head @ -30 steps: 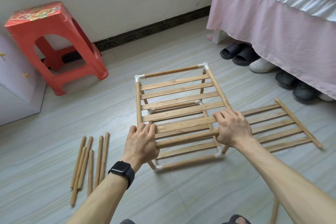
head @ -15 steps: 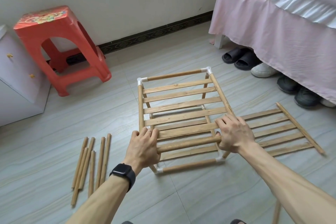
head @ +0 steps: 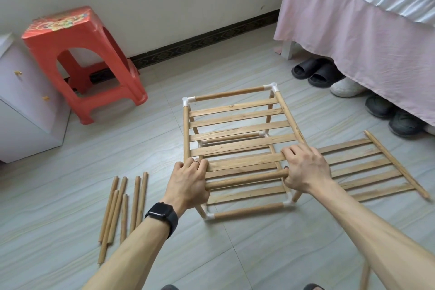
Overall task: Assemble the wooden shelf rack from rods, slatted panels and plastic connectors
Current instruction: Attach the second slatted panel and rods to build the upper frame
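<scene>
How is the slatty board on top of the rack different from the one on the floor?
The top panel sits raised on the frame, joined by white connectors; the floor panel lies flat and loose. The left hand and right hand grip the top panel's near edge; nothing holds the floor panel. Both are wooden slats between rods.

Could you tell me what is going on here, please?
A person is putting together a wooden rack on the floor. The left hand and right hand grip its two near top corners, at the ends of the front rod. A spare slatted panel lies to the right, and loose rods to the left.
</scene>
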### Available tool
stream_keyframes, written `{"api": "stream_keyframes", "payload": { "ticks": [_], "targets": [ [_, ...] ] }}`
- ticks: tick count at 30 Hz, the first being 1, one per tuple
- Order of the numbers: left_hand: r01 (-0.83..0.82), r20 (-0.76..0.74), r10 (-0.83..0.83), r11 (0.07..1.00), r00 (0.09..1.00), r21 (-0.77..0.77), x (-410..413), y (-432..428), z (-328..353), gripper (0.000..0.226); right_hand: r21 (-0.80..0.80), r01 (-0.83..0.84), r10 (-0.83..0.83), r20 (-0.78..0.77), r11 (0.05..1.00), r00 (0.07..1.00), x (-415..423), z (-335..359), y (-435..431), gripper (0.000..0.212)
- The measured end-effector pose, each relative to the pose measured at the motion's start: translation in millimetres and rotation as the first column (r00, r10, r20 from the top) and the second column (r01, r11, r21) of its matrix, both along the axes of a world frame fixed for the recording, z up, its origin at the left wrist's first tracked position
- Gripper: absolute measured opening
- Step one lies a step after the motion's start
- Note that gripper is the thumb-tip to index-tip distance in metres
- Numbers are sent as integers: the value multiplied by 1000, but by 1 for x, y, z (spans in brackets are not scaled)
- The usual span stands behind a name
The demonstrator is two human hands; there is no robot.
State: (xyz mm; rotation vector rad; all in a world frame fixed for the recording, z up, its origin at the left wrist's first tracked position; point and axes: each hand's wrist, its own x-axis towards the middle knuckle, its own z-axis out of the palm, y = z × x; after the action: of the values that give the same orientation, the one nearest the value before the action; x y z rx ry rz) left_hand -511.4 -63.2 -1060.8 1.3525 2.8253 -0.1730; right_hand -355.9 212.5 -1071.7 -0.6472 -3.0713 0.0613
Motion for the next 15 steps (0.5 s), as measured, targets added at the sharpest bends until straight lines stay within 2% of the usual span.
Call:
{"api": "stream_keyframes", "payload": {
  "ticks": [3, 5, 7, 9, 10, 11, 13, 14, 15],
  "targets": [
    [61, 66, -57, 996, 996, -67, -2, -14, 11, 48, -22, -21, 23, 122, 1000, 992, 12, 12, -13, 54],
    [149, 159, -135, 986, 978, -78, -5, -35, 24, 67, -18, -72, 74, 238, 997, 968, 24, 20, -25, 67],
    [204, 177, -203, 979, 963, 13, -9, -56, 38, 75, -112, -117, 151, 377, 987, 914, 37, 30, -36, 82],
    [244, 26, -255, 946, 967, 213, -16, -63, 48, 62, -295, -47, 176, 428, 954, 886, 37, 46, -41, 96],
    [260, -60, -254, 919, 965, 297, -21, -59, 53, 52, -331, -24, 159, 387, 943, 908, 33, 54, -43, 95],
    [264, -111, -241, 900, 964, 346, -27, -51, 55, 44, -309, -27, 122, 293, 951, 948, 25, 62, -43, 84],
    [207, -93, -186, 912, 978, 354, -43, -24, 58, 42, -200, 2, -6, -19, 980, 1000, -2, 73, -40, 58],
    [148, -62, -134, 932, 989, 331, -51, -9, 56, 47, -198, 25, -58, -160, 980, 985, -18, 74, -37, 49],
    [81, -36, -73, 948, 997, 308, -60, 6, 53, 54, -214, 45, -96, -230, 976, 968, -35, 73, -32, 40]
  ]
}}
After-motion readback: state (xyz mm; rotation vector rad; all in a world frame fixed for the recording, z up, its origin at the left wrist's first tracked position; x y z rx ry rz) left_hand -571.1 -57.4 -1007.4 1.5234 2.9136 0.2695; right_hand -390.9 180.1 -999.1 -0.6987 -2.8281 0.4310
